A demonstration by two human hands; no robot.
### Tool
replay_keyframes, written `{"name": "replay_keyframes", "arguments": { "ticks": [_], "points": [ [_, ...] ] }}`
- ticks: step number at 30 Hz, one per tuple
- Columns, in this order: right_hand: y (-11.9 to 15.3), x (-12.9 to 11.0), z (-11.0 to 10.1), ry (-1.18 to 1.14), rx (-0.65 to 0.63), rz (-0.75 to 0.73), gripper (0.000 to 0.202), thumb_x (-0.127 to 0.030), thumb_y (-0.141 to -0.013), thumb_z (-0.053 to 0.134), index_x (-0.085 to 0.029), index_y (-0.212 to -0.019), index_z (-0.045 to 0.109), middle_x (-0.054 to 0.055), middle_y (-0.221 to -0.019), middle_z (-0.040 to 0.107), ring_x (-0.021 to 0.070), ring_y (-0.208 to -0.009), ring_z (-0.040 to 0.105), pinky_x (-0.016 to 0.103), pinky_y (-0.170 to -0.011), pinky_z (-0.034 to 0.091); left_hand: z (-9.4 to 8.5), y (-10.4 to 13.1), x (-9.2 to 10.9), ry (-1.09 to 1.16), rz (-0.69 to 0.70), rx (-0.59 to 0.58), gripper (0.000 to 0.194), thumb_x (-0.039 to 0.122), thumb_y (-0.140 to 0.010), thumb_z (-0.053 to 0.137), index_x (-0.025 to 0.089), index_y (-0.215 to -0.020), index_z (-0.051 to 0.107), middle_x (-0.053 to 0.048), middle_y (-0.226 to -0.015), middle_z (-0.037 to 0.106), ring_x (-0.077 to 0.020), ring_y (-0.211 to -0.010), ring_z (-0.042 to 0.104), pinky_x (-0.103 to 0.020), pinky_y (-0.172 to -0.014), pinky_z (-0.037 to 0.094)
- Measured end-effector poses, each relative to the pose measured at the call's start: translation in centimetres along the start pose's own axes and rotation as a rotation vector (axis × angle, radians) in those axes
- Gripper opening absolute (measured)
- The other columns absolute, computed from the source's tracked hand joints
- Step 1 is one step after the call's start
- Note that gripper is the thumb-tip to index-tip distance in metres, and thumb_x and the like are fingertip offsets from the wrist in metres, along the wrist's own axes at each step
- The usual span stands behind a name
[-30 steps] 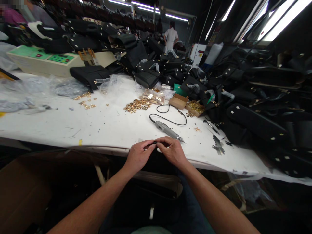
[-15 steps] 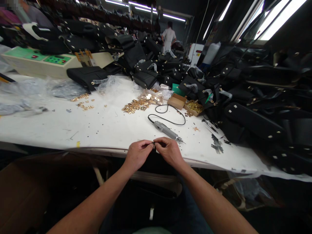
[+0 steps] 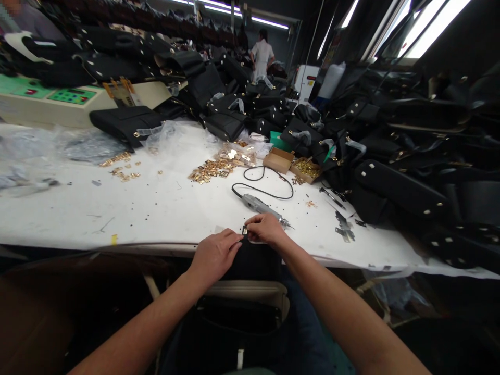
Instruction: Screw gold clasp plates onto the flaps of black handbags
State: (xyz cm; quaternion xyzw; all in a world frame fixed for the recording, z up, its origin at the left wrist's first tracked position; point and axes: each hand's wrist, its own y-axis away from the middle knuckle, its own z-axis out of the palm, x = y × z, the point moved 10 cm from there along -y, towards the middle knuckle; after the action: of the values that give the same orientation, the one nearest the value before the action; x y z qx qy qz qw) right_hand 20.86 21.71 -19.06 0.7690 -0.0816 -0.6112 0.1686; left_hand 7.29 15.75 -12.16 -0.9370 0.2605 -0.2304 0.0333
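A black bag (image 3: 242, 307) with a cream lining lies open in my lap. Its black flap (image 3: 255, 260) reaches up to the table edge. A small gold rectangular fitting (image 3: 245, 230) sits at the flap's end. My left hand (image 3: 216, 251) is closed, fingertips pinching at the flap end just left of the fitting. On the fitting's other side, my right hand (image 3: 266, 229) is closed too, thumb and fingers gripping the flap end. Right behind my right hand lies a grey electric screwdriver (image 3: 260, 204), its bit pointing right.
Gold fittings (image 3: 211, 171) lie piled mid-table, beside an open cardboard box (image 3: 278, 159) and a box of small gold parts (image 3: 307, 170). Black bags (image 3: 398, 187) crowd the right and back. A machine with green panels (image 3: 74, 96) stands left. A person (image 3: 261, 54) stands far back.
My hands have parted slightly and the gold fitting now shows between them. More of the black flap and the open bag is visible below. The view has shifted slightly.
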Motion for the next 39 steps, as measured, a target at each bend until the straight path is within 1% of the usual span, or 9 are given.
{"name": "replay_keyframes", "arguments": {
  "ticks": [5, 9, 13, 16, 19, 23, 27, 30, 39],
  "points": [
    [-0.2, -0.5, 0.0, 0.136, 0.021, 0.004, 0.016, -0.01, -0.069, 0.064, -0.018, -0.076, 0.075, 0.0, -0.051, 0.066, 0.0127, -0.043, 0.058, 0.021, -0.045, 0.046, 0.8, -0.1, 0.1, -0.101, 0.049, -0.036, 0.026, 0.026, -0.099, 0.048, 0.028, -0.116, 0.068, -0.004, -0.105, 0.068, -0.0177, -0.081, 0.067, -0.029, -0.069, 0.048],
    [0.0, -2.9, -0.2, 0.498, 0.06, -0.184, 0.021, -0.01, -0.071, 0.062, -0.021, -0.077, 0.079, 0.005, -0.07, 0.074, 0.0199, -0.069, 0.069, 0.028, -0.066, 0.051, 1.2, -0.4, 0.2, -0.138, 0.058, -0.076, 0.026, 0.026, -0.099, 0.047, 0.028, -0.113, 0.069, -0.004, -0.102, 0.066, -0.0186, -0.082, 0.066, -0.03, -0.067, 0.047],
    [0.2, -4.0, -0.1, 0.719, 0.091, -0.306, 0.02, -0.014, -0.076, 0.063, -0.023, -0.08, 0.08, 0.007, -0.087, 0.075, 0.0232, -0.087, 0.069, 0.031, -0.078, 0.049, 1.2, -0.6, 0.5, -0.149, 0.064, -0.095, 0.027, 0.026, -0.099, 0.046, 0.028, -0.113, 0.069, -0.004, -0.1, 0.065, -0.0181, -0.082, 0.064, -0.03, -0.066, 0.046],
    [0.3, -3.8, -0.1, 0.732, 0.094, -0.32, 0.021, -0.015, -0.079, 0.061, -0.024, -0.087, 0.079, 0.005, -0.093, 0.075, 0.0216, -0.09, 0.068, 0.03, -0.079, 0.048, 1.2, -0.7, 0.5, -0.162, 0.063, -0.099, 0.027, 0.028, -0.1, 0.045, 0.028, -0.112, 0.069, -0.004, -0.1, 0.065, -0.0184, -0.082, 0.064, -0.03, -0.067, 0.046],
    [0.4, -3.4, -0.2, 0.72, 0.13, -0.305, 0.023, -0.015, -0.082, 0.06, -0.024, -0.094, 0.076, 0.003, -0.096, 0.076, 0.0197, -0.088, 0.067, 0.029, -0.076, 0.048, 1.1, -0.9, 0.7, -0.163, 0.079, -0.056, 0.025, 0.031, -0.1, 0.048, 0.027, -0.105, 0.071, -0.005, -0.102, 0.067, -0.0209, -0.088, 0.063, -0.032, -0.07, 0.047],
    [0.9, -3.4, -0.2, 0.735, 0.137, -0.328, 0.019, -0.016, -0.082, 0.059, -0.025, -0.09, 0.075, 0.002, -0.094, 0.074, 0.0186, -0.087, 0.065, 0.027, -0.073, 0.046, 1.1, -1.3, 0.7, -0.145, 0.081, -0.007, 0.023, 0.033, -0.099, 0.051, 0.026, -0.093, 0.072, -0.004, -0.101, 0.07, -0.0224, -0.092, 0.062, -0.034, -0.076, 0.047],
    [1.4, -3.6, 0.2, 0.717, 0.031, -0.373, 0.017, -0.022, -0.08, 0.064, -0.023, -0.092, 0.076, 0.003, -0.093, 0.07, 0.0179, -0.083, 0.063, 0.027, -0.072, 0.045, 1.2, -1.6, 0.4, -0.127, 0.047, -0.024, 0.023, 0.035, -0.099, 0.052, 0.027, -0.092, 0.073, -0.002, -0.098, 0.071, -0.0222, -0.09, 0.064, -0.034, -0.073, 0.046],
    [1.8, -3.8, 0.3, 0.69, -0.039, -0.391, 0.023, -0.024, -0.077, 0.068, -0.021, -0.098, 0.076, 0.004, -0.093, 0.068, 0.0175, -0.082, 0.061, 0.027, -0.072, 0.046, 1.2, -1.6, 0.3, -0.118, 0.038, -0.023, 0.022, 0.035, -0.098, 0.054, 0.027, -0.091, 0.073, -0.002, -0.098, 0.072, -0.0222, -0.089, 0.065, -0.033, -0.07, 0.045],
    [1.6, -3.7, 0.4, 0.682, -0.068, -0.311, 0.026, -0.019, -0.074, 0.068, -0.017, -0.1, 0.075, 0.006, -0.095, 0.067, 0.0173, -0.081, 0.059, 0.026, -0.069, 0.045, 1.4, -1.6, -0.1, -0.095, 0.045, 0.005, 0.024, 0.037, -0.098, 0.055, 0.026, -0.093, 0.075, 0.0, -0.101, 0.074, -0.0208, -0.092, 0.066, -0.034, -0.077, 0.048]
  ]
}}
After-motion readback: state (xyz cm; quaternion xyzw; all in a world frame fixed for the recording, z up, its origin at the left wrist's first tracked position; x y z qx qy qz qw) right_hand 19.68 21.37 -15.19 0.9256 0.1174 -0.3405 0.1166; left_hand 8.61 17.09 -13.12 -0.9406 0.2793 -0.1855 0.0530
